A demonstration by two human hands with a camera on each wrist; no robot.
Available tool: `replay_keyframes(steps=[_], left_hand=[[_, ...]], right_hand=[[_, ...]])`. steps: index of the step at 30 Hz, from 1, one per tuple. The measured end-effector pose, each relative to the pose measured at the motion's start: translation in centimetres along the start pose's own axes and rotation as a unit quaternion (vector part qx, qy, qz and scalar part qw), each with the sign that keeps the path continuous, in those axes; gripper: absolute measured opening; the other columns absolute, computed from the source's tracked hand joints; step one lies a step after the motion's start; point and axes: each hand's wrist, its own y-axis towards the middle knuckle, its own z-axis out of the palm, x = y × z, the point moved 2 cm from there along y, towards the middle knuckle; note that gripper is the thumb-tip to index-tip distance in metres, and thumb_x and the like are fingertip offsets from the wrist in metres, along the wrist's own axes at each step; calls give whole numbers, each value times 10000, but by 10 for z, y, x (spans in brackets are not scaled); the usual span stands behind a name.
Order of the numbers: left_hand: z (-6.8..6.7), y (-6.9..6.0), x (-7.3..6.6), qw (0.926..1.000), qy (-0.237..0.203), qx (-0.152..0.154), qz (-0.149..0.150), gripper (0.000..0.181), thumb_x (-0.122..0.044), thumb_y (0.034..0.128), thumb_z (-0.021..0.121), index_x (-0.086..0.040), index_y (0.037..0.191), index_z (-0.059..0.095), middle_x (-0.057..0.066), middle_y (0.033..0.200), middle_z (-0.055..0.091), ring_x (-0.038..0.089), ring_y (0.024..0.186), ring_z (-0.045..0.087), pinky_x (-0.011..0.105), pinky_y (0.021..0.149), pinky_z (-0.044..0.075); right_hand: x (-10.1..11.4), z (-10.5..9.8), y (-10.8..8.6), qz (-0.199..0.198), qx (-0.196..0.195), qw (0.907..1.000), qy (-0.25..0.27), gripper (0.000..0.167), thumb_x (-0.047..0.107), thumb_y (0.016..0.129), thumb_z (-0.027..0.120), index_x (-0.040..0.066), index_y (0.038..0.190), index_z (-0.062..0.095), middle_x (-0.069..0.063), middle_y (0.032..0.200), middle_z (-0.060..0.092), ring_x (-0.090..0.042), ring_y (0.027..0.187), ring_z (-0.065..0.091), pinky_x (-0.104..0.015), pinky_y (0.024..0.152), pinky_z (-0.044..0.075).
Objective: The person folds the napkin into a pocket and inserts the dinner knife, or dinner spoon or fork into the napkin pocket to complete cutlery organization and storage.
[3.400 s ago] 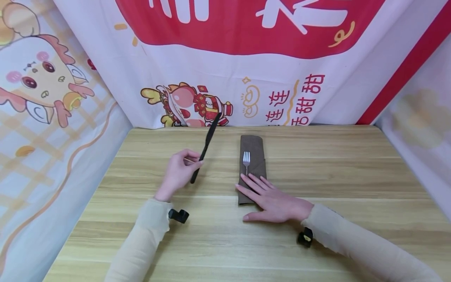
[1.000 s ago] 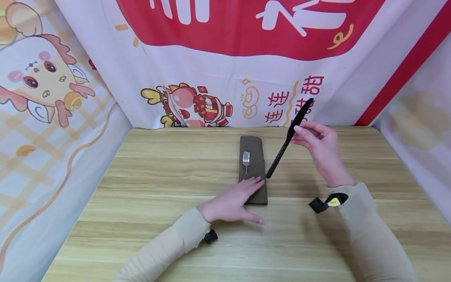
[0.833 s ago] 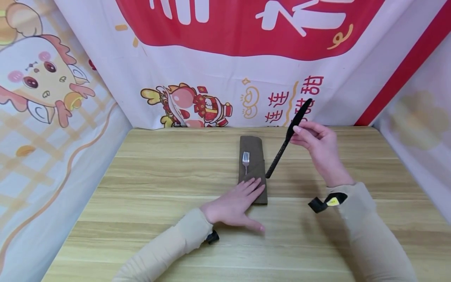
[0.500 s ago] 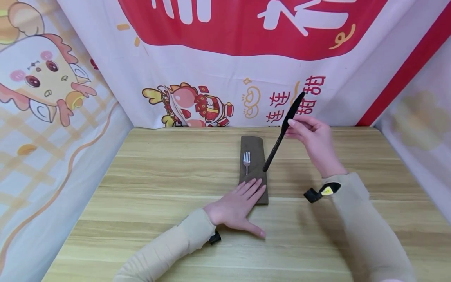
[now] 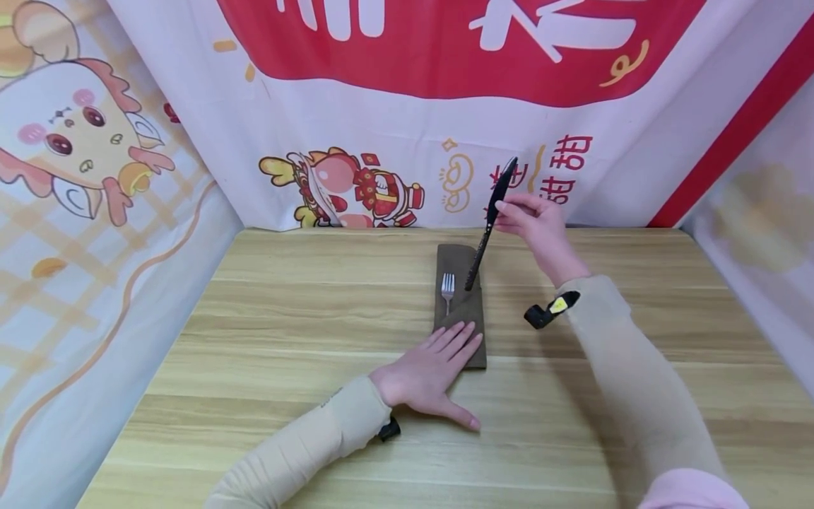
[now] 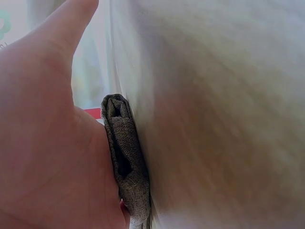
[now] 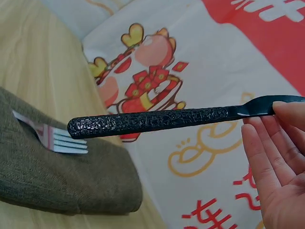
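A dark brown folded napkin lies on the table, with a silver fork tucked into it, tines showing and the handle hidden in the fold. My left hand rests flat across the napkin's near end, thumb spread toward the table. The left wrist view shows the layered end of the napkin beside the palm. My right hand pinches a black table knife by its blade. The knife's textured handle points down over the napkin, right of the fork; whether its end touches the cloth I cannot tell.
The wood-grain table surrounds the napkin. A printed cloth backdrop hangs at the table's far edge, with more cloth on the left and right. Small black wrist cameras are strapped to both sleeves.
The knife has passed from my left hand to my right. My left hand has replaced the right on the napkin. Lately the right hand moved left, bringing the knife's handle over the napkin.
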Motion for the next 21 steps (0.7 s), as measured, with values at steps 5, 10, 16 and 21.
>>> replay_keyframes(steps=[5, 10, 16, 21], left_hand=[[-1, 1, 0, 10000, 0, 18, 4, 1282, -884, 785, 529, -63, 1629, 21, 151, 1683, -35, 275, 1537, -14, 395, 1217, 30], [-1, 1, -1, 10000, 46, 47, -9, 1301, -883, 773, 549, -61, 1628, 16, 152, 1684, -36, 280, 1537, -16, 397, 1218, 34], [1, 1, 0, 9999, 65, 85, -24, 1307, -887, 769, 547, -70, 1629, -2, 145, 1685, -56, 276, 1537, -39, 394, 1218, 25], [1, 1, 0, 10000, 71, 27, 2, 1301, -890, 770, 541, -72, 1630, 7, 144, 1685, -50, 274, 1537, -30, 393, 1218, 32]], right_hand=[[-22, 0, 10, 319, -76, 9989, -328, 264, 88, 949, 739, -62, 1154, 669, -111, 930, 733, -209, 792, 728, -375, 828, 582], [-40, -2, 16, 560, -108, 9976, -399, 255, 67, 956, 723, -67, 1164, 662, -96, 919, 734, -186, 782, 723, -386, 828, 582], [-50, -1, 21, 702, 76, 9965, -453, 257, 27, 970, 689, -93, 1192, 641, -56, 891, 721, -151, 757, 708, -326, 771, 596], [-54, 5, 19, 1116, 427, 9877, -1008, 361, 77, 981, 692, -126, 1261, 588, -47, 882, 717, -146, 768, 700, -440, 914, 550]])
